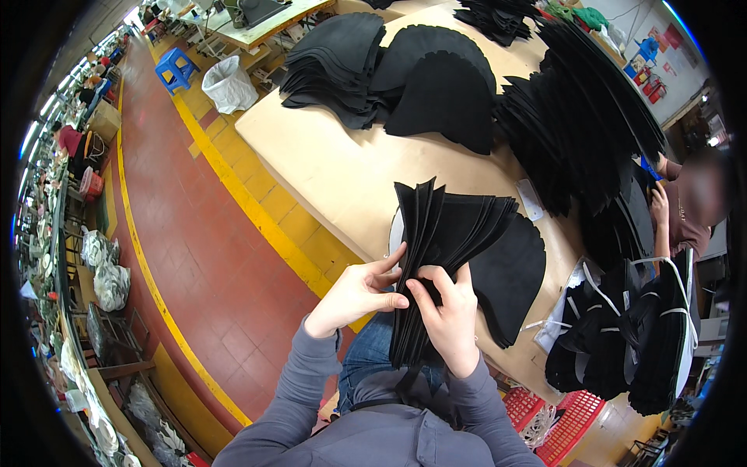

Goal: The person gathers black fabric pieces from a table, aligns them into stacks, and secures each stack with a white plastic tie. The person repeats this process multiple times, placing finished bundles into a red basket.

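A fanned stack of black cut sheet pieces (455, 226) is upright in front of me at the table's near edge; cloth or leather, I cannot tell which. My left hand (359, 292) grips its left side, with the thumb on the front edges and the fingers reaching behind. My right hand (450, 311) has curled fingers and the thumb pinching the edges in the middle of the stack. Just right of it, a wide rounded black piece (510, 272) lies on the table. A whitish edge (396, 237) shows behind the stack's left side.
The brown-covered table (311, 167) carries piles of black pieces (334, 70) at the back and a tall heap (576, 117) to the right. Tied black bundles (622, 335) hang at the right edge. A co-worker (689, 202) stands beyond. Red baskets (572, 424) sit below; a blue stool (177, 70) stands left.
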### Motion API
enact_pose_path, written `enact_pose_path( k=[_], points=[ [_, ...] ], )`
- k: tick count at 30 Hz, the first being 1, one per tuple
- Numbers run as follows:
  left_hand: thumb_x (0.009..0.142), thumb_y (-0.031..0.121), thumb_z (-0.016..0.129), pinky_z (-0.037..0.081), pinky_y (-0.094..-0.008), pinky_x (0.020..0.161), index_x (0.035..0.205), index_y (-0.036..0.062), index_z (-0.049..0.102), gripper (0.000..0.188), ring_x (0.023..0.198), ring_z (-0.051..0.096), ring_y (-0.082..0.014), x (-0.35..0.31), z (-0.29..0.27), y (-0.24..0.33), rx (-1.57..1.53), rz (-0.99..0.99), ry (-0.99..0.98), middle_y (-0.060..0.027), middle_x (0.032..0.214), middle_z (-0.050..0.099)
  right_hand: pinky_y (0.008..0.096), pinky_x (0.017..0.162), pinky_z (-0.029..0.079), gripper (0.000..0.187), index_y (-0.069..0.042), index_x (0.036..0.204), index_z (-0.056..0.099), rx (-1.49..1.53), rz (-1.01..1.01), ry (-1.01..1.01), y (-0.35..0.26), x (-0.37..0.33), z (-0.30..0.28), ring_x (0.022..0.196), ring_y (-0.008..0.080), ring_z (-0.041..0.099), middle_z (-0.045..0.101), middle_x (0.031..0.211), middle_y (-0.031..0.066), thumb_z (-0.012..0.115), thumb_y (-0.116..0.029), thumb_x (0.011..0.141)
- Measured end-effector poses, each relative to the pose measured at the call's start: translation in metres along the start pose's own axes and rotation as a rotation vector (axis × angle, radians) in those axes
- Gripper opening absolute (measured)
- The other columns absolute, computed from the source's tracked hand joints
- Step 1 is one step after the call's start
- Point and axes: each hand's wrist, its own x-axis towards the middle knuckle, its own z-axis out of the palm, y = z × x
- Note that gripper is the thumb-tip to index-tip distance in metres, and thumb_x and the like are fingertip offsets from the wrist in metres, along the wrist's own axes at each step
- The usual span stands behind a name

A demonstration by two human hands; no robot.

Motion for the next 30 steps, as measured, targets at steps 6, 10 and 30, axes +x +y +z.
enact_pose_path(
  k=[6, 10, 30],
  points=[
    [0.083, 0.030, 0.080, 0.055, -0.0299, 0.084, 0.153, 0.0099, 0.029, 0.088, 0.106, 0.058, -0.0141, 0.000, -0.001, 0.003, 0.096, -0.045, 0.045, -0.0323, 0.137, 0.050, 0.0369, 0.068, 0.051, 0.017, -0.006, 0.095, 0.067, -0.028, -0.009, -0.021, -0.001, 0.001, -0.002, 0.080, 0.0318, 0.063, 0.058, 0.091, 0.0162, 0.076, -0.011, 0.080],
    [0.089, 0.031, 0.074, 0.056, -0.0294, 0.082, 0.149, 0.0080, 0.038, 0.074, 0.104, 0.061, -0.0144, 0.001, -0.005, -0.006, 0.087, -0.026, 0.040, -0.0228, 0.127, 0.060, 0.0372, 0.068, 0.052, 0.017, -0.006, 0.093, 0.066, -0.055, -0.004, -0.042, 0.001, 0.000, -0.002, 0.080, 0.0323, 0.064, 0.059, 0.092, 0.0171, 0.075, -0.013, 0.081],
    [0.098, 0.033, 0.058, 0.019, -0.0384, 0.117, 0.158, 0.0082, 0.010, 0.081, 0.144, 0.026, -0.0224, 0.046, -0.090, 0.025, -0.004, 0.573, 0.837, -0.0152, 0.160, 0.021, 0.0299, 0.090, 0.045, 0.054, -0.001, 0.124, 0.041, 0.606, 0.348, 0.378, 0.038, -0.042, -0.035, 0.102, 0.0179, 0.053, 0.052, 0.111, 0.0097, 0.059, 0.008, 0.074]
  ],
)
